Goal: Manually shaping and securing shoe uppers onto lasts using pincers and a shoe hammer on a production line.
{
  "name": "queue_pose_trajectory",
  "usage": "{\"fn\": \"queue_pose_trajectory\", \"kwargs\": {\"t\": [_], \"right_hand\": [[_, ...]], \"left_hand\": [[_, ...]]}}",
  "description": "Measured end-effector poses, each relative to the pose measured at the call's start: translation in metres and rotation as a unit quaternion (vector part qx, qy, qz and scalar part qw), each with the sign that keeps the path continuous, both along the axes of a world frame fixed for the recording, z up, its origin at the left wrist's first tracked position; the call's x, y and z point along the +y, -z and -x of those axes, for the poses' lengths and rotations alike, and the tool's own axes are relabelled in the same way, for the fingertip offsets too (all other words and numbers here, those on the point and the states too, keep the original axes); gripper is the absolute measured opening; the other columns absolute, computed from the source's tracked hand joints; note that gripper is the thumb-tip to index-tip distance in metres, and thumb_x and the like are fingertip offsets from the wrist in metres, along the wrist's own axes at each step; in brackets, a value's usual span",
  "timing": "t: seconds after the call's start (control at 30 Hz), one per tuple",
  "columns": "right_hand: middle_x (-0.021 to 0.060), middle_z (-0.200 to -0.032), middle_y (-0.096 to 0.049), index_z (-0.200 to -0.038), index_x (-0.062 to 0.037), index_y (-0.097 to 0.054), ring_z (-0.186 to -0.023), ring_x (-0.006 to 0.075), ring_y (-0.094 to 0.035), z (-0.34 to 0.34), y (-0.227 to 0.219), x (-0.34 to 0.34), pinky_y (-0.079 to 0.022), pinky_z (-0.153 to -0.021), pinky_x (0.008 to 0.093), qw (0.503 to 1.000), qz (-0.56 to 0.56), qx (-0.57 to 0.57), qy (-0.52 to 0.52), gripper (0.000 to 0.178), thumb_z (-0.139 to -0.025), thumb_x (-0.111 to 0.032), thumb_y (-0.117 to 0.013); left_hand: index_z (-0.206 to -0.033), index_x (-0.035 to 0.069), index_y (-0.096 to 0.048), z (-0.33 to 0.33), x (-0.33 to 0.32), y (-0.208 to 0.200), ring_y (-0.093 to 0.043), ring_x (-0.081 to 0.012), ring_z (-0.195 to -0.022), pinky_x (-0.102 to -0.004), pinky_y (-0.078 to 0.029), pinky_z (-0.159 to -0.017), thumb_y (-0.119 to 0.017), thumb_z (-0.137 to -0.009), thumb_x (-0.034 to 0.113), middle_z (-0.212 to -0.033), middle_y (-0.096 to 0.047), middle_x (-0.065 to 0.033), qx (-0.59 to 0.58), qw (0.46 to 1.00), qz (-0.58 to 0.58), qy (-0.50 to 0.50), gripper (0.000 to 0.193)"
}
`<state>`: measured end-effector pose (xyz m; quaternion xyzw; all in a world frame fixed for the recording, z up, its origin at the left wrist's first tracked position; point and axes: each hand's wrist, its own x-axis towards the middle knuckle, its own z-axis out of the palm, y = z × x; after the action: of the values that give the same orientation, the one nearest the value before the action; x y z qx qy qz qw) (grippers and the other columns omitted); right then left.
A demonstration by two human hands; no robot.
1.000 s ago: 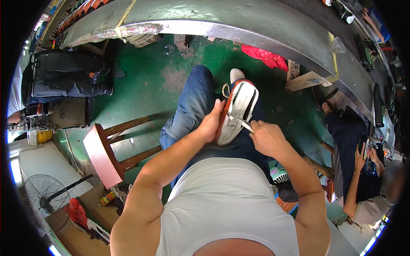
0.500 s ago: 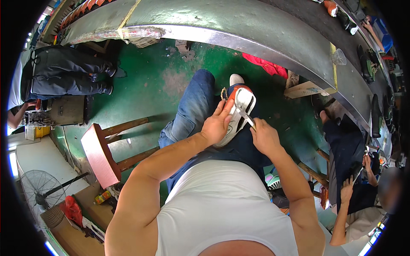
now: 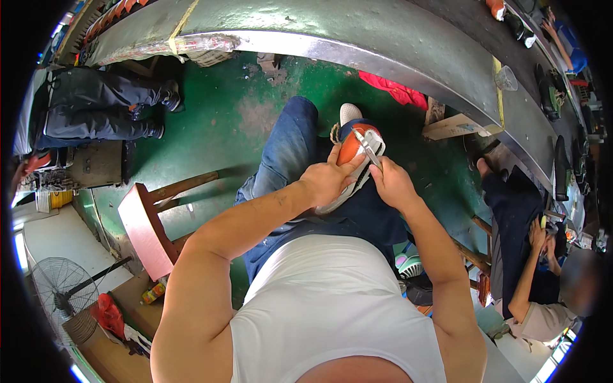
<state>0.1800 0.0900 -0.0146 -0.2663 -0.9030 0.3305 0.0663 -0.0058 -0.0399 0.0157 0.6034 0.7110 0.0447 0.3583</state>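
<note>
Across my thighs lies a shoe with an orange end (image 3: 349, 152) and white-and-grey parts, its orange end pointing away from me. My left hand (image 3: 324, 183) grips the shoe from the left, fingers pressed on its upper beside the orange part. In my right hand (image 3: 394, 184) is a slim silver metal hand tool (image 3: 369, 149). Its tip touches or lies just over the white edge near the shoe's far end; I cannot tell which. The tool's exact kind is unclear, and my hands partly cover the near part of the shoe.
A long grey bench (image 3: 383, 45) curves across the front. A pink-topped wooden stool (image 3: 145, 230) stands left, with a wire fan (image 3: 60, 287) behind. Co-workers are at left and right. Another shoe (image 3: 408, 265) lies near my right hip; red cloth (image 3: 396, 89) hangs under the bench.
The tool's tip has moved away from me, toward the shoe's orange end. My left hand has shifted on the shoe, uncovering more orange. The right-hand co-worker's hands have come together.
</note>
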Motion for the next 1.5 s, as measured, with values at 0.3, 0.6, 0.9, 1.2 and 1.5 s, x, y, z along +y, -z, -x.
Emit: {"fn": "queue_pose_trajectory", "kwargs": {"t": [0.3,0.6,0.9,1.2,1.5], "right_hand": [[0.0258,-0.093,-0.067,-0.108,0.0013,-0.058,-0.086,0.0458,-0.065,-0.007,-0.006,-0.015,-0.052,-0.075,0.0515,0.999,0.042,0.025,0.013,0.035,-0.101,-0.032,-0.052],[0.0261,-0.089,-0.066,-0.106,0.0007,-0.059,-0.085,0.0454,-0.065,-0.014,-0.033,-0.02,-0.051,-0.074,0.05,0.991,0.129,-0.016,0.011,0.033,-0.103,-0.031,-0.051],[0.0175,-0.087,-0.069,-0.109,0.0,-0.06,-0.081,0.0336,-0.069,-0.051,0.007,-0.05,-0.053,-0.074,0.0399,0.975,0.202,0.035,0.085,0.03,-0.099,-0.028,-0.058],[0.0074,-0.084,-0.066,-0.112,0.0001,-0.059,-0.079,0.0164,-0.065,-0.067,0.024,-0.063,-0.051,-0.077,0.0297,0.913,0.288,0.2,0.209,0.023,-0.098,-0.018,-0.056],[0.0108,-0.084,-0.067,-0.113,-0.0021,-0.06,-0.076,0.0199,-0.066,-0.071,-0.016,-0.045,-0.052,-0.075,0.034,0.953,0.271,0.058,0.118,0.023,-0.096,-0.017,-0.058]], "left_hand": [[-0.156,0.035,-0.03,0.008,-0.012,0.006,-0.065,-0.0489,-0.103,-0.0453,-0.054,-0.095,-0.056,-0.098,0.04,-0.155,-0.02,-0.0376,-0.016,1.0,-0.026,0.008,0.063],[-0.15,-0.007,-0.033,-0.013,-0.064,0.062,-0.056,-0.0296,-0.128,-0.0341,-0.039,-0.11,-0.056,-0.101,0.024,-0.137,-0.056,-0.0269,-0.351,0.864,-0.115,-0.343,0.062],[-0.157,0.007,-0.017,0.019,-0.053,-0.017,-0.064,-0.0367,-0.115,-0.0377,-0.048,-0.102,-0.075,-0.081,0.015,-0.121,-0.064,-0.0279,-0.178,0.97,-0.018,-0.166,0.096],[-0.124,0.001,-0.051,0.041,0.026,-0.063,-0.065,-0.012,-0.092,-0.0312,-0.055,-0.081,-0.081,-0.084,0.012,-0.101,-0.066,-0.0075,-0.416,0.766,-0.427,-0.242,0.051],[-0.135,-0.002,-0.056,0.022,-0.001,0.043,-0.067,-0.0224,-0.104,-0.0351,-0.05,-0.097,-0.075,-0.086,0.015,-0.115,-0.07,-0.0152,-0.38,0.894,-0.085,-0.221,0.055]]}}
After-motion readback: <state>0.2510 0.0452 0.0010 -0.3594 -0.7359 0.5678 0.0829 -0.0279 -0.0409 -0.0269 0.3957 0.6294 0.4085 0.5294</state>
